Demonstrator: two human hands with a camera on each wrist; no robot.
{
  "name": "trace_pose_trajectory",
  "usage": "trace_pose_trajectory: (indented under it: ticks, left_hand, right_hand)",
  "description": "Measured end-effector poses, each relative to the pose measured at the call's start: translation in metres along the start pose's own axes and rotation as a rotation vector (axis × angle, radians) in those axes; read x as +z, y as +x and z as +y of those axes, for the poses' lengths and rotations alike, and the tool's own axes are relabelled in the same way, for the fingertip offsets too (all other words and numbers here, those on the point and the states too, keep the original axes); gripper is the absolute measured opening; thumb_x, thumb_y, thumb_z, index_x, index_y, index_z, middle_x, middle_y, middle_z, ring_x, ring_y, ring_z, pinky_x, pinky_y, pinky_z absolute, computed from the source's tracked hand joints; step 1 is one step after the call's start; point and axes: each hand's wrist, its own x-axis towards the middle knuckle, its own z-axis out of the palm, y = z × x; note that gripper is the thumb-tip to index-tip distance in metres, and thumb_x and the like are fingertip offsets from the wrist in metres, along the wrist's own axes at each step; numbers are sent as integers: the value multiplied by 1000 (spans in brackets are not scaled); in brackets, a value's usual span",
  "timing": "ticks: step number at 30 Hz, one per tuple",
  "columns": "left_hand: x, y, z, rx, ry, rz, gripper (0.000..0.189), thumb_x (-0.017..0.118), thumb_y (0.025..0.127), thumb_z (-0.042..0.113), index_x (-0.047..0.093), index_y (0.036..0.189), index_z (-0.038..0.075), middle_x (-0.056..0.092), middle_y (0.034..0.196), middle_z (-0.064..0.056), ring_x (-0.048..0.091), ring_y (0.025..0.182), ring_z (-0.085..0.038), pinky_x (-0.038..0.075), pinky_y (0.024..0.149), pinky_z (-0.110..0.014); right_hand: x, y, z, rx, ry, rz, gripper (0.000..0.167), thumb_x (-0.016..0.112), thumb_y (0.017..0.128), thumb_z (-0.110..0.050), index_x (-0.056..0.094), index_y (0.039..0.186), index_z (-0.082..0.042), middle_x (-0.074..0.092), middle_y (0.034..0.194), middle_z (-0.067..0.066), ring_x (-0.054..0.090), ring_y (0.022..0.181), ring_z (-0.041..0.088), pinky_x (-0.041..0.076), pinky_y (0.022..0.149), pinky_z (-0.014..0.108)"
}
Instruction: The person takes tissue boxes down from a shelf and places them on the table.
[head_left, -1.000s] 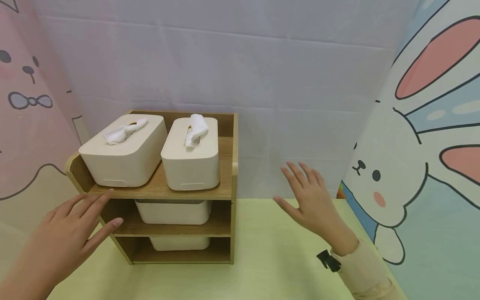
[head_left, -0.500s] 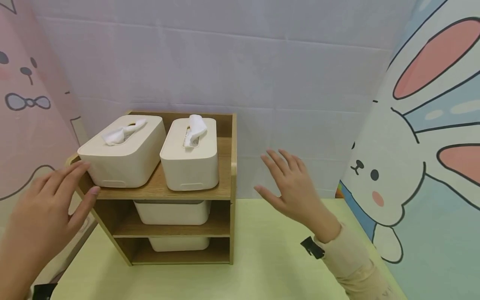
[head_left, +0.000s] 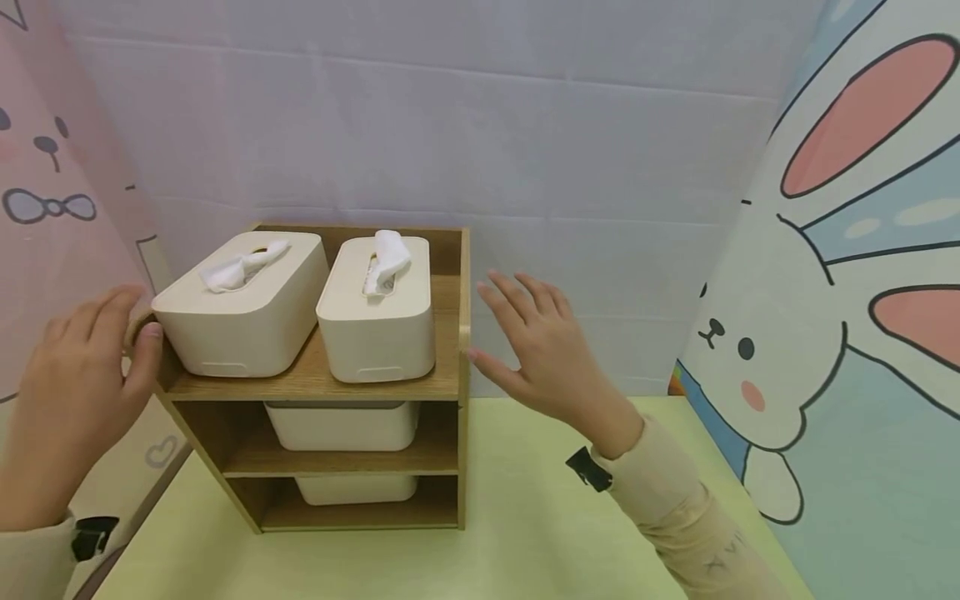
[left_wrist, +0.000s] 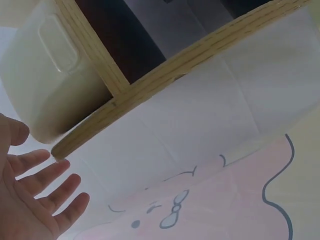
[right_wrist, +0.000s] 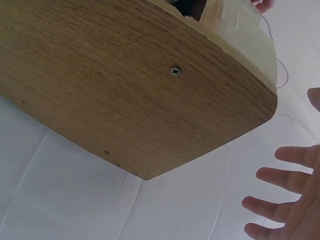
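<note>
A wooden three-level shelf unit [head_left: 341, 461] stands on the table. On its top sit two cream tissue boxes, the left one [head_left: 232, 337] set at a slant and the right one [head_left: 375, 342] facing forward, each with a white tissue sticking out. My left hand [head_left: 82, 367] is at the upper front corner of the left side panel, its thumb and fingers apart around that edge. In the left wrist view, the same hand [left_wrist: 37, 192] has its fingertips right at the panel's end. My right hand [head_left: 532, 342] is held beside the right side panel, fingers spread, holding nothing.
White bins stand on the middle level [head_left: 345, 427] and the bottom level [head_left: 358, 492]. The unit rests on a pale yellow-green table [head_left: 555, 508]. A white cloth backdrop [head_left: 600, 167] hangs behind, with cartoon-printed cloths on both sides, the right one showing a rabbit [head_left: 780, 375].
My left hand has moved left and up to the unit's left upper corner. My right hand has moved left and up, closer to the right side panel. Unit and boxes stay put.
</note>
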Motion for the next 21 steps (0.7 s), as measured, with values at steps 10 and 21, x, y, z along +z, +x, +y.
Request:
trace_pose_trajectory:
  ticks: [10,21]
  left_hand:
    - [13,4,-25,-71,-29,-63,39,41,93,14,47,126,-6,51,118,-33,43,104,-53,31,94,-60]
    - [20,9,-35,-44,-133,-141,37,35,94,12,51,123,-5,52,116,-31,44,110,-48,27,106,-49]
  right_hand:
    - [3,34,-13,18,-14,-107,65,38,90,-55,38,138,-11,41,141,11,38,128,35,31,103,50]
    - [6,72,-40,70,-103,-295,66,38,89,-58,37,139,-16,36,145,8,36,130,32,31,106,44]
